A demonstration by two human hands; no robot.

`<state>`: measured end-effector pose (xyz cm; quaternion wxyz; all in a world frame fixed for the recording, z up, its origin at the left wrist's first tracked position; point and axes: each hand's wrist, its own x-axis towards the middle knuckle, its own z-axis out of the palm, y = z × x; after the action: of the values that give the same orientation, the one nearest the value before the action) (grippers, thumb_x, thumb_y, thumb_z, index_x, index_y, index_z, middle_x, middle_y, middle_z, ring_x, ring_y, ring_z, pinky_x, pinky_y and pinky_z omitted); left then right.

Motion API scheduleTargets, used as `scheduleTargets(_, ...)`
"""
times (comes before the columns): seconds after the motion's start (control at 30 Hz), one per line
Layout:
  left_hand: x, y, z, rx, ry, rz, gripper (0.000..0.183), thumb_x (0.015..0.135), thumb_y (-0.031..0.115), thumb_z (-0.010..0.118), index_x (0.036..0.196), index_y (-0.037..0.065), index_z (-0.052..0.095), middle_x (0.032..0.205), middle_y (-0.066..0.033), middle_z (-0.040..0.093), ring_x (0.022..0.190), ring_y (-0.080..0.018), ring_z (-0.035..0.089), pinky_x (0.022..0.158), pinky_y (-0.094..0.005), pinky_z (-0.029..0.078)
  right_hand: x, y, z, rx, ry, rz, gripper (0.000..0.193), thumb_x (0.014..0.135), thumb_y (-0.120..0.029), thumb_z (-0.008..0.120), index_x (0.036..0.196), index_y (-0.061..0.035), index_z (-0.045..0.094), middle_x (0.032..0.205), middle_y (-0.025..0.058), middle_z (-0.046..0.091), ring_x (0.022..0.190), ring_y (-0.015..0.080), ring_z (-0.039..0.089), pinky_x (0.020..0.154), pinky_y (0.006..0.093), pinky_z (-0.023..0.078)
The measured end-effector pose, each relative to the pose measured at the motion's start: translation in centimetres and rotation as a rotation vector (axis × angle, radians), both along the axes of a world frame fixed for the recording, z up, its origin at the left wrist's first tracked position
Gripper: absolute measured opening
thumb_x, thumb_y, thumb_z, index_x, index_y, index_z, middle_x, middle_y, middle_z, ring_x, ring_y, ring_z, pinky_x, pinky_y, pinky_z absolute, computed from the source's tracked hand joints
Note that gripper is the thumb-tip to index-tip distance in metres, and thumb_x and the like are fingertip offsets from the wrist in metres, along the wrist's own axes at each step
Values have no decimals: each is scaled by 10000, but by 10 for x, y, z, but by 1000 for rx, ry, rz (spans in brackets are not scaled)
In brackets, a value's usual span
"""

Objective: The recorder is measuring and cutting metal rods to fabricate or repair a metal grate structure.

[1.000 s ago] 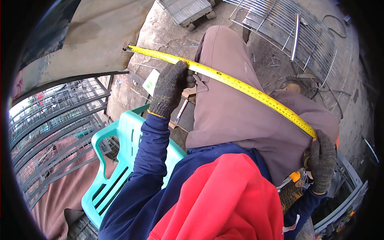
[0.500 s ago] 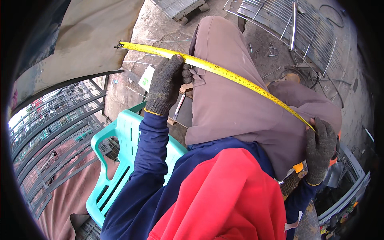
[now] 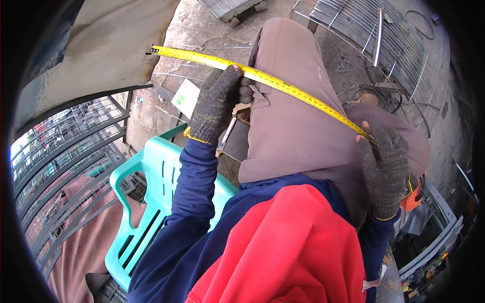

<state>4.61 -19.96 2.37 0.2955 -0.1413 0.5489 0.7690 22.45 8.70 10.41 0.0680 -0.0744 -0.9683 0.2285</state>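
Observation:
A yellow tape measure blade [image 3: 283, 86] stretches slantwise above my brown-trousered legs, its hooked end free at the upper left. My left hand [image 3: 214, 106], in a dark knitted glove, is closed on the blade a short way from that hook. At the blade's other visible end, my gloved right hand [image 3: 386, 169] pinches it, with bare fingertips showing at the glove's edge. The tape's case cannot be made out. Below my left hand lies a slim white and dark marker-like stick [image 3: 228, 132]. A white sheet with green print [image 3: 186, 98] is just left of that hand.
A turquoise plastic chair [image 3: 161, 156] stands at my left, near dark metal racks [image 3: 65, 151]. Metal grilles [image 3: 364, 30] and loose rods lie at the far right. An orange object [image 3: 413, 198] and curved metal bars [image 3: 438, 242] sit right of my right hand.
My right hand has moved left and up along the blade, shortening the stretch between my hands. The left hand has shifted slightly right, still gripping the tape.

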Motion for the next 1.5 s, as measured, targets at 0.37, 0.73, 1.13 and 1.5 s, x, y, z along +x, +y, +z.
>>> scheduleTargets(0.37, -12, -34, -42, -518, 914, -273, 279, 975, 216, 584, 1128, -17, 601, 926, -144, 703, 795, -217, 693, 714, -321, 573, 12, 1, -25, 38, -87, -52, 192, 930, -120, 636, 1082, -3, 642, 978, 149, 673, 905, 309, 639, 796, 386, 497)
scheduleTargets(0.73, -65, -63, -13, -75, 261, 533, 411, 965, 417, 577, 1255, 128, 540, 1184, -129, 589, 1078, -270, 591, 881, -397, 529, 0, -2, -18, 0, -86, -42, 190, 865, -106, 687, 1040, -38, 658, 984, 123, 686, 888, 326, 623, 803, 424, 471)
scheduleTargets(1.13, -128, -107, -13, -252, 217, 636, 225, 867, 364, 720, 918, 158, 646, 875, 1, 659, 824, -149, 622, 702, -297, 490, 1, 1, -19, 45, -24, -36, 163, 859, -106, 686, 1016, -71, 663, 928, 89, 682, 857, 300, 628, 790, 408, 472)
scheduleTargets(1.5, -111, -114, -1, -341, 295, 579, 222, 893, 250, 709, 979, 50, 670, 840, -44, 657, 740, -151, 652, 639, -275, 549, 5, 1, -24, 73, -2, -21, 170, 860, -111, 695, 1023, -69, 669, 916, 89, 679, 846, 300, 626, 792, 411, 471)
